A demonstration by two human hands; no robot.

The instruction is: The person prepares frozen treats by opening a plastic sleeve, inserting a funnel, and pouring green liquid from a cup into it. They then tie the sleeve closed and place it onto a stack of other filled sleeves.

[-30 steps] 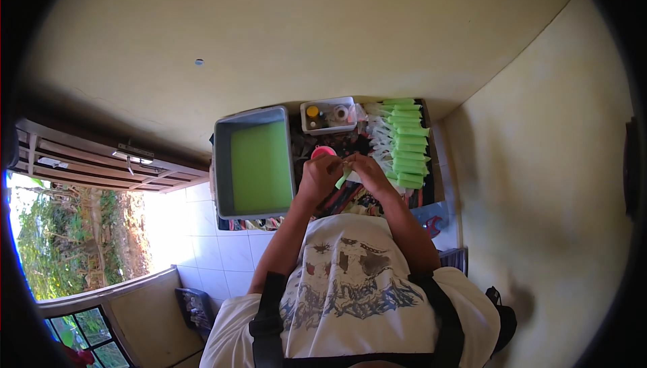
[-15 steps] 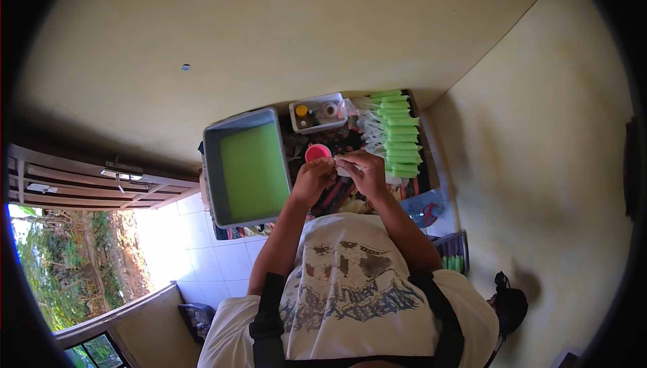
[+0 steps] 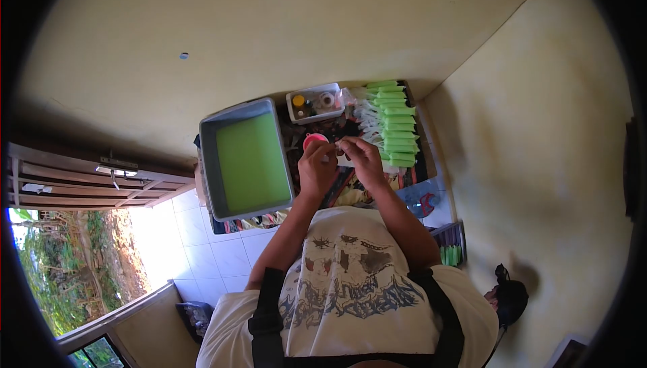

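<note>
My left hand [image 3: 317,171] and my right hand [image 3: 364,162] are close together over the table, fingers pinched. Between the fingertips is a thin, pale, see-through piece that looks like a plastic bag [image 3: 338,147], mostly hidden by the hands. Just behind my left hand sits a red funnel [image 3: 314,139], its near side covered by my fingers. To the left stands a large grey tub [image 3: 207,166] with bright green liquid [image 3: 251,162] in it. On the right, several filled long plastic bags of green liquid [image 3: 399,127] lie in a row, their clear ends toward the left.
A white tray [image 3: 315,120] with a yellow-lidded jar [image 3: 298,100] and a roll of tape [image 3: 327,100] stands at the back against the wall. Below the table's right side are a clear bottle [image 3: 416,201] and a dark crate [image 3: 461,234] holding green bags. Patterned cloth [image 3: 350,193] covers the table.
My left hand has turned more upright and come across the near part of the red funnel. Both hands stay together with pinched fingers. The whole view has tilted slightly.
</note>
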